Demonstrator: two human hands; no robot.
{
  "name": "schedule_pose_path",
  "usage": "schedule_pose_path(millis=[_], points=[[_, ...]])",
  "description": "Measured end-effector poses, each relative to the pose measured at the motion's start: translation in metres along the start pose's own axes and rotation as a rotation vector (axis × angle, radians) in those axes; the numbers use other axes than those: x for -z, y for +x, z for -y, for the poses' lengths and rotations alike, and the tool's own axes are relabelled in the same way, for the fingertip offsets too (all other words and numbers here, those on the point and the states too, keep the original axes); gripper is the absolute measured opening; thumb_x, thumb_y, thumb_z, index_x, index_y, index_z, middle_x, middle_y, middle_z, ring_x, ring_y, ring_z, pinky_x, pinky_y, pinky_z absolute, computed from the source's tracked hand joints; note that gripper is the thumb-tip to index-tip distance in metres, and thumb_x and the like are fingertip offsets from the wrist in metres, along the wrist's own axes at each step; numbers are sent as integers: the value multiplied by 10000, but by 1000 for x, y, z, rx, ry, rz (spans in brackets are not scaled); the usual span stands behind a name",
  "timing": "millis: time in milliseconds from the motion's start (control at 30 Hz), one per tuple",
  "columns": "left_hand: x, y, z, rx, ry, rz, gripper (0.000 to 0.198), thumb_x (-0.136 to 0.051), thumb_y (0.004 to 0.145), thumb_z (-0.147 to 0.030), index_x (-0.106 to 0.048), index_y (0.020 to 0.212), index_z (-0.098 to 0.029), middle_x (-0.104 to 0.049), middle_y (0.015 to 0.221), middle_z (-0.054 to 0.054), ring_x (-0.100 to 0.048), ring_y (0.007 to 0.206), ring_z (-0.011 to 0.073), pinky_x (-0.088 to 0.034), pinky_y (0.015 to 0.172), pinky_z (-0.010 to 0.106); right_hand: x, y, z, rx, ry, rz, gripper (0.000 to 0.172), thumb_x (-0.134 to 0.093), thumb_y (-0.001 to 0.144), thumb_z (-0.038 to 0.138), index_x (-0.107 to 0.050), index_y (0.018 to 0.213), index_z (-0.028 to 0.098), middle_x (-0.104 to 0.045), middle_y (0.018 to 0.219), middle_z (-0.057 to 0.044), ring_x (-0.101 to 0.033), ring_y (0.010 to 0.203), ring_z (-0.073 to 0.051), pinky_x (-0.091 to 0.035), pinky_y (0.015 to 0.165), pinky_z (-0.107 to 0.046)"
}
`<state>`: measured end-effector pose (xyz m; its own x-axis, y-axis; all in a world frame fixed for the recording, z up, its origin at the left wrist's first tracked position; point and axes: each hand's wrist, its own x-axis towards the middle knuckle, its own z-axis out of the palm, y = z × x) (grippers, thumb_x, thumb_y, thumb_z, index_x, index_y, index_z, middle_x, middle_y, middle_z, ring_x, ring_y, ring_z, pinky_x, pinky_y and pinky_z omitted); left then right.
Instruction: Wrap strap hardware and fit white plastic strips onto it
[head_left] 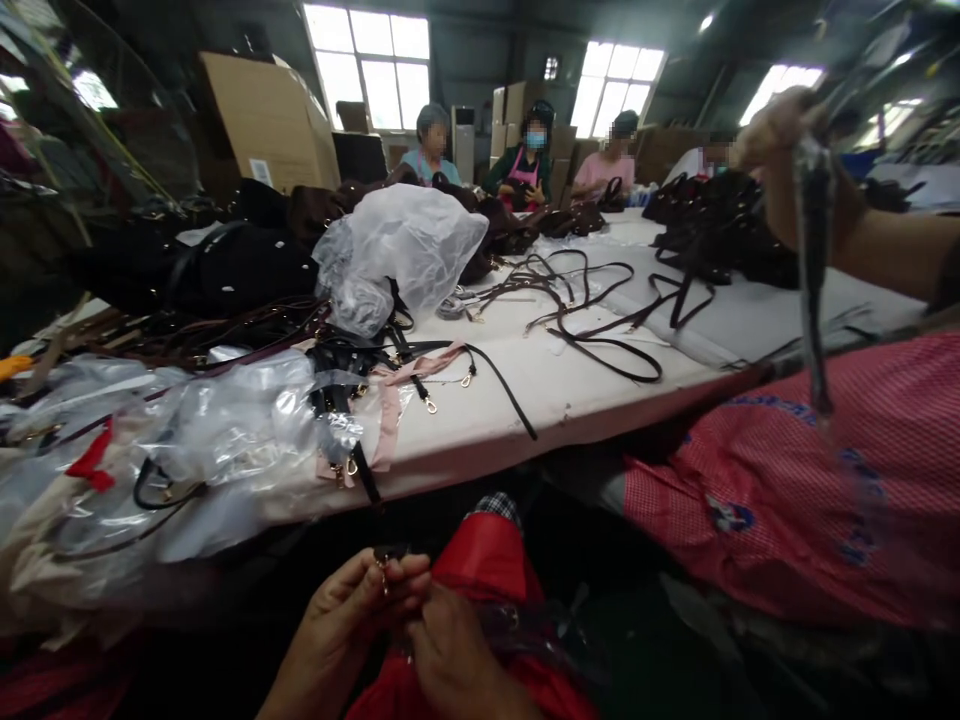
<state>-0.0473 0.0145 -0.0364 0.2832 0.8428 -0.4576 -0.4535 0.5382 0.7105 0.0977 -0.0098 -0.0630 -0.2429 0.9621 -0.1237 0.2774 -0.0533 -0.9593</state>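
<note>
My left hand (337, 615) is low in the view, thumb and fingers closed on a small gold-coloured metal fitting (385, 574) of a dark strap. Close against it is my right hand (450, 640), its fingers curled in on the same strap end. Most of the strap is hidden by the fingers and the dark lap area. Thin clear plastic (525, 625) with a glint of metal trails to the right of my right hand over a red apron (484, 560). Just above the hands, a black strap (366, 475) hangs over the edge of the white table (465, 420).
Clear plastic bags (225, 410) and straps with gold clasps are heaped at left. Brown straps (592, 330) lie across the table, dark bags (225, 265) behind. At right, a co-worker's raised hand (780, 130) holds a wrapped dark strap (815, 270). Several people work at the far side.
</note>
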Motion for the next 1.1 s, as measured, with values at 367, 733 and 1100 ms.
schedule_pose_path(millis=[367,733,1100], points=[[-28,23,17,-71,-110,11,224,-789,836,-320,-690,907,-132,-758,1059,170,-750,901,246,-590,778,288,11,2,-28,-134,-181,-61,363,-303,911,100,-660,961,148,-715,934,-133,-650,862,-200,-454,763,-282],[-50,36,45,-67,99,433,495,-768,835,-397,-642,1267,-189,-661,1263,129,-600,1185,289,-491,965,348,79,29,70,-17,438,-105,312,-461,1002,432,-606,1147,197,-535,635,53,-395,507,-64,-290,476,-173],[-18,39,74,-105,745,648,476,-654,890,-247,-569,1358,-272,-574,1394,71,-496,1314,268,-354,1138,421,190,-35,77,-116,254,-618,374,-600,887,486,-595,1185,261,-462,583,77,-280,413,-59,-195,402,-180]])
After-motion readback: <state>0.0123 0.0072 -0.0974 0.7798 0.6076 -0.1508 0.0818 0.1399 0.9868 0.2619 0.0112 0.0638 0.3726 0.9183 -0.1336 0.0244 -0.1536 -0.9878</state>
